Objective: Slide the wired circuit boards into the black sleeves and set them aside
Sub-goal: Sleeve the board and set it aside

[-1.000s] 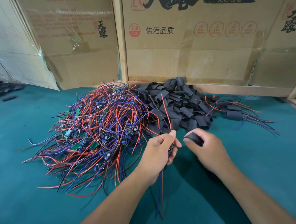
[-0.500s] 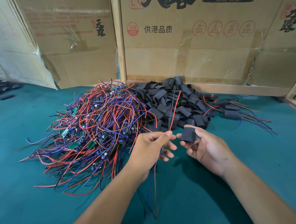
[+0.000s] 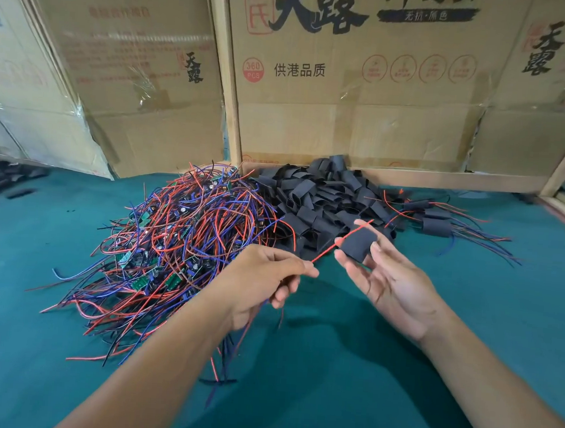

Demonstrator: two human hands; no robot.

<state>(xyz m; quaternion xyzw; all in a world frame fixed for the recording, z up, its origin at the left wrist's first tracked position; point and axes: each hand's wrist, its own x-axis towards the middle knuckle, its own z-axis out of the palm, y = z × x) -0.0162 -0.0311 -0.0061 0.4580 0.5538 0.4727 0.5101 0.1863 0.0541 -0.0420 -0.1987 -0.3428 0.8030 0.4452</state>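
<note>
Left hand [image 3: 263,279] hovers above the green table [image 3: 379,387], knuckles up, forearm reaching in from the lower left; its thumb and forefinger pinch a red wire [image 3: 336,244] while the other fingers curl around more wires that trail down beneath the palm. The circuit board itself is hidden inside that grip, so I cannot tell how it sits. From the pinch, the red wire runs up and right, with its tip at the top edge of a black sleeve [image 3: 359,244]; whether it has entered the sleeve I cannot tell. Right hand [image 3: 393,281] is turned palm up, holding the sleeve between thumb and fingertips, its lower fingers loosely spread. The sleeve looks matte, dark and flattened.

Behind the left hand lies a tangled wire pile [image 3: 178,250] of red, blue and black leads with small green boards among them. Just beside it to the right sits the sleeve heap [image 3: 322,196], against the cardboard boxes [image 3: 350,85]. Farther right lie a few finished pieces [image 3: 437,224], sleeves with wires sticking out.
</note>
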